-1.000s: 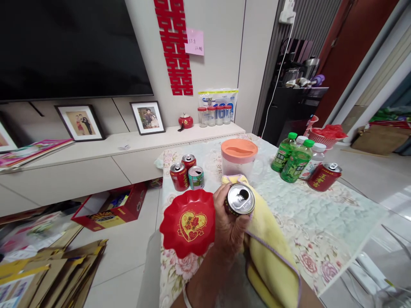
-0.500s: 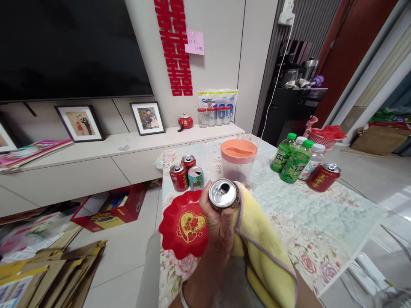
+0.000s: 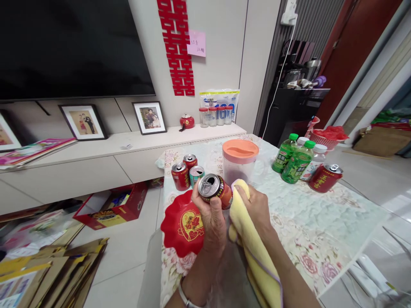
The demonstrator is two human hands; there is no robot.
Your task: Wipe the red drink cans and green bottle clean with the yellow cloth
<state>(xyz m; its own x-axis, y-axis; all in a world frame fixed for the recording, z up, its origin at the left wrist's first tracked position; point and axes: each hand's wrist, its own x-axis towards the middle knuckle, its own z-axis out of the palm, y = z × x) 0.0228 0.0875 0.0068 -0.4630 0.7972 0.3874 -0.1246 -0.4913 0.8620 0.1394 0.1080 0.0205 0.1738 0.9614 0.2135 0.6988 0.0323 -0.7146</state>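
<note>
My left hand (image 3: 212, 220) is closed round an opened red drink can (image 3: 226, 193), tilted so its silver top faces up and left. A yellow cloth (image 3: 245, 231) with a purple edge is gripped in my right hand (image 3: 258, 207), pressed at the bottom end of the can, and hangs down over my forearm. Beneath and left of the can lies a red scalloped plate (image 3: 175, 224) with a gold heart print. Just behind stand two red cans (image 3: 180, 177) and a green can (image 3: 194, 174), partly hidden by my left fingers. A clear pitcher (image 3: 239, 169) with an orange lid is behind my hands.
At the table's right are green bottles (image 3: 297, 164), white-capped bottles (image 3: 316, 160) and a red can (image 3: 326, 178) lying tilted. A flowered cloth covers the table (image 3: 321, 222). Left on the floor are a red box (image 3: 111, 207) and flattened cardboard (image 3: 61, 278). Framed photos (image 3: 149, 117) line the cabinet.
The can has moved slightly left and tipped over, showing its red side. My right hand, hidden behind the cloth before, now shows at the can's bottom end.
</note>
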